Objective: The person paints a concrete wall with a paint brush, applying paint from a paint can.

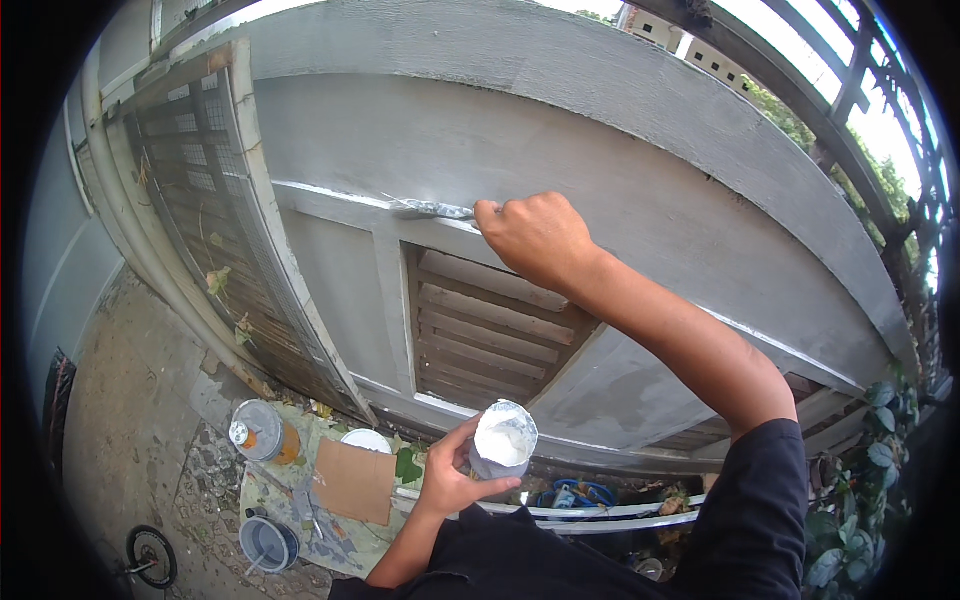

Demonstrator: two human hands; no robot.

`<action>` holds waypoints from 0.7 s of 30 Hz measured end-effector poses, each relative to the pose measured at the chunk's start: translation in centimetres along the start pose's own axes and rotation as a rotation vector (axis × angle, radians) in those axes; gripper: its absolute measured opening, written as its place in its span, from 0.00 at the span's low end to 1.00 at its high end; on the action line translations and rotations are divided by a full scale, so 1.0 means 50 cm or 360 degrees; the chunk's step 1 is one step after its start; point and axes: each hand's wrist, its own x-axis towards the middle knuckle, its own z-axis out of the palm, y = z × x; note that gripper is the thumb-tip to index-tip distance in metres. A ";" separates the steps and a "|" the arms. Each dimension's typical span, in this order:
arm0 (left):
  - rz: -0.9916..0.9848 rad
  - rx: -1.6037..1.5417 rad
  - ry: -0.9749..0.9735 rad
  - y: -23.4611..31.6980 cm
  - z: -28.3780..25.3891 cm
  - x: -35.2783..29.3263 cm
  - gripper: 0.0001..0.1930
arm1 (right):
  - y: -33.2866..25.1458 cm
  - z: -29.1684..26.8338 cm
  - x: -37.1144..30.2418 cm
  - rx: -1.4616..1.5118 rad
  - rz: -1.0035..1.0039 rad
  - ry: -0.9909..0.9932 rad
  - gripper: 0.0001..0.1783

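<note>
My right hand is closed around a paintbrush, with the arm reaching up across the grey wall. The brush lies nearly level, pointing left, its tip at the narrow raised ledge that runs along the wall. Part of that ledge, left of the tip, looks bright white. Lower down, close to my body, my left hand grips a paint cup from its left side. White paint shows inside the cup and smears its rim.
Below the ledge is a slatted vent. A mesh-covered frame leans at left. On the ground lie a cardboard sheet, a white lid, a stained bucket and another bucket. Leafy plants grow at right.
</note>
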 end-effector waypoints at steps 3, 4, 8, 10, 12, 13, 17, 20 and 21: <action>0.0005 -0.0016 0.0076 0.021 -0.017 -0.017 0.48 | -0.038 0.019 0.054 0.0046 0.0008 0.0141 0.04; -0.0012 -0.0023 0.0115 0.030 -0.026 -0.026 0.48 | -0.052 0.027 0.076 0.0040 0.0006 0.0230 0.03; 0.0045 0.0027 0.0293 0.040 -0.058 -0.065 0.48 | -0.093 0.036 0.169 0.0051 0.0059 0.0267 0.03; 0.0072 0.0054 0.0362 0.044 -0.066 -0.082 0.48 | -0.111 0.048 0.209 0.0068 0.0040 0.0312 0.02; 0.0087 -0.0009 0.0423 0.047 -0.070 -0.091 0.48 | -0.120 0.054 0.223 0.0065 0.0037 0.0344 0.02; 0.0092 -0.0008 0.0449 0.046 -0.076 -0.099 0.48 | -0.124 0.049 0.222 0.0039 0.0033 0.0321 0.02; 0.0132 0.0053 0.0536 0.046 -0.100 -0.136 0.48 | -0.141 -0.004 0.173 0.0000 0.0054 0.0179 0.01; 0.0126 0.0039 0.0587 0.066 -0.102 -0.137 0.47 | -0.109 -0.016 0.135 -0.0017 0.0122 0.0103 0.02; 0.0091 0.0020 0.0603 0.074 -0.101 -0.140 0.47 | -0.109 -0.019 0.143 -0.0018 0.0186 0.0057 0.02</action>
